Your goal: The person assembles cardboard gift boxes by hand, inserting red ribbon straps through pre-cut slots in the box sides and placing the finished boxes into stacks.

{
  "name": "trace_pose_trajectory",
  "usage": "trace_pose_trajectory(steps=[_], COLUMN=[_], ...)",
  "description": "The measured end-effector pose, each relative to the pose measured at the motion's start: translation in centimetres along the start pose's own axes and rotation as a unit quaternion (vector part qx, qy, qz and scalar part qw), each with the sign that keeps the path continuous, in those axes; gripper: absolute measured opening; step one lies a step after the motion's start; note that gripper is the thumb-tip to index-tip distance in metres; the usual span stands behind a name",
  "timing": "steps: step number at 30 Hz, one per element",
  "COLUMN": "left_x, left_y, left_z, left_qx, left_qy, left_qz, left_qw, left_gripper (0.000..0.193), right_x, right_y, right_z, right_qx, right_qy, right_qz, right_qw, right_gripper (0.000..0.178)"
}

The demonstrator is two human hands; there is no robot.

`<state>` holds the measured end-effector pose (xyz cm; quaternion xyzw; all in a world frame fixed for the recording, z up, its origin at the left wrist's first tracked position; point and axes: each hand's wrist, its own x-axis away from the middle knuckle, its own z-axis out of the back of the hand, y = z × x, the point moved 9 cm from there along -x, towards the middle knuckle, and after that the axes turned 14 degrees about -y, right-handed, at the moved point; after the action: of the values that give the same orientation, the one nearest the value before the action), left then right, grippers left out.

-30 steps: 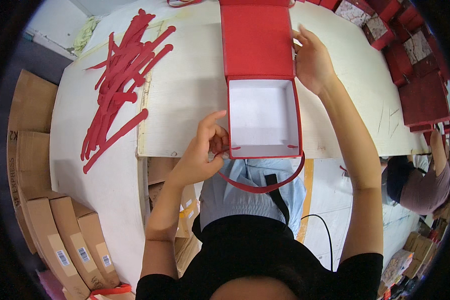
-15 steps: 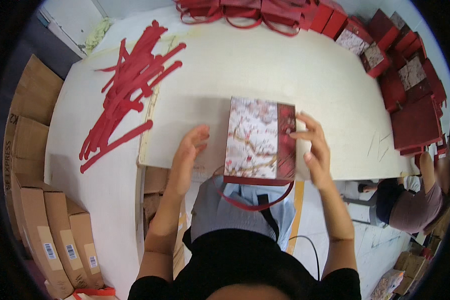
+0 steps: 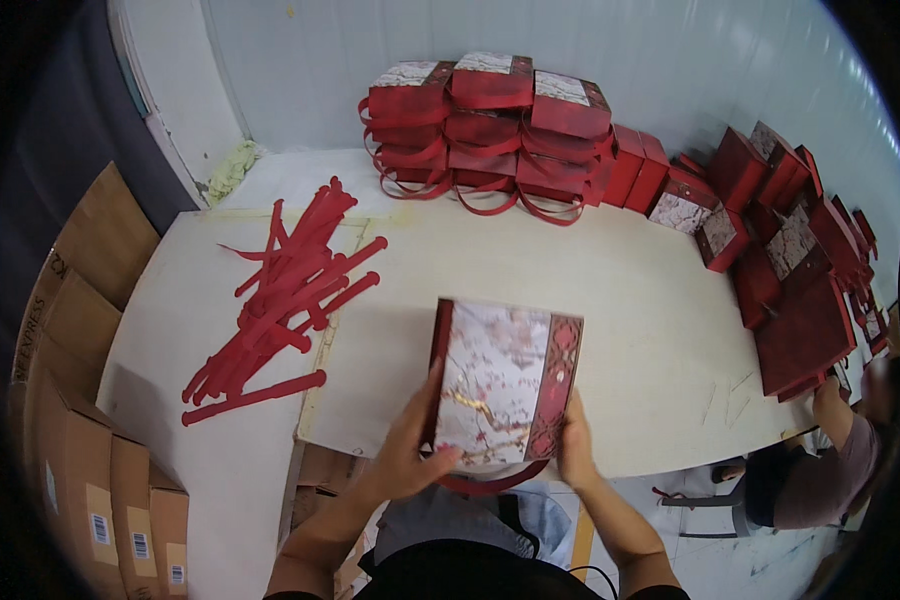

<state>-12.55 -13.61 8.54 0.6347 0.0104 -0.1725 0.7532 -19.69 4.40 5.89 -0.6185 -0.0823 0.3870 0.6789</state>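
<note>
Between my two hands is a dark red gift box [image 3: 495, 385] with a white blossom-branch print and a red patterned band on its right side. My left hand [image 3: 408, 448] grips its left side, the thumb lying over the lower front corner. Against the lower right side is my right hand [image 3: 575, 445], its fingers largely hidden by the box. A red ribbon handle [image 3: 495, 483] loops out from the edge nearest me. The box is at the front of the white table [image 3: 650, 370], slightly tilted; whether it touches the top I cannot tell.
Loose red ribbon straps [image 3: 280, 300] lie heaped on the left. Similar boxes with handles [image 3: 485, 125] are stacked against the back wall. More red boxes [image 3: 790, 270] crowd the right edge, near another person [image 3: 820, 470]. Brown cartons [image 3: 90, 480] stand at the left.
Both hands have closed in on the box from either side; before, the left was apart from it. The box has moved and turned a little. The view has tilted up, showing the stacked boxes.
</note>
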Motion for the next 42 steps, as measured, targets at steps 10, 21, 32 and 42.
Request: trace_pose_trajectory(steps=[10, 21, 32, 42], left_x=[-17.9, -35.9, -24.6, 0.7], left_y=[4.6, 0.1, 6.2, -1.5], left_z=[21.7, 39.7, 29.3, 13.8], left_qx=[0.332, 0.078, -0.42, -0.451], left_qy=[0.146, 0.31, 0.315, 0.242], left_qz=[-0.006, 0.052, -0.113, 0.155], left_qw=[0.932, 0.946, 0.843, 0.845], left_gripper=[0.042, 0.048, 0.042, 0.024], right_x=[-9.8, -10.3, -11.8, -32.6], right_y=[10.6, 9.1, 11.7, 9.4], right_z=[7.3, 7.3, 16.7, 31.7], right_qx=[0.048, 0.033, 0.152, 0.582], right_qy=[0.057, 0.012, 0.172, 0.103], right_qz=[0.013, -0.033, -0.041, -0.157], right_qw=[0.997, 0.999, 0.972, 0.791], right_gripper=[0.021, 0.009, 0.022, 0.053])
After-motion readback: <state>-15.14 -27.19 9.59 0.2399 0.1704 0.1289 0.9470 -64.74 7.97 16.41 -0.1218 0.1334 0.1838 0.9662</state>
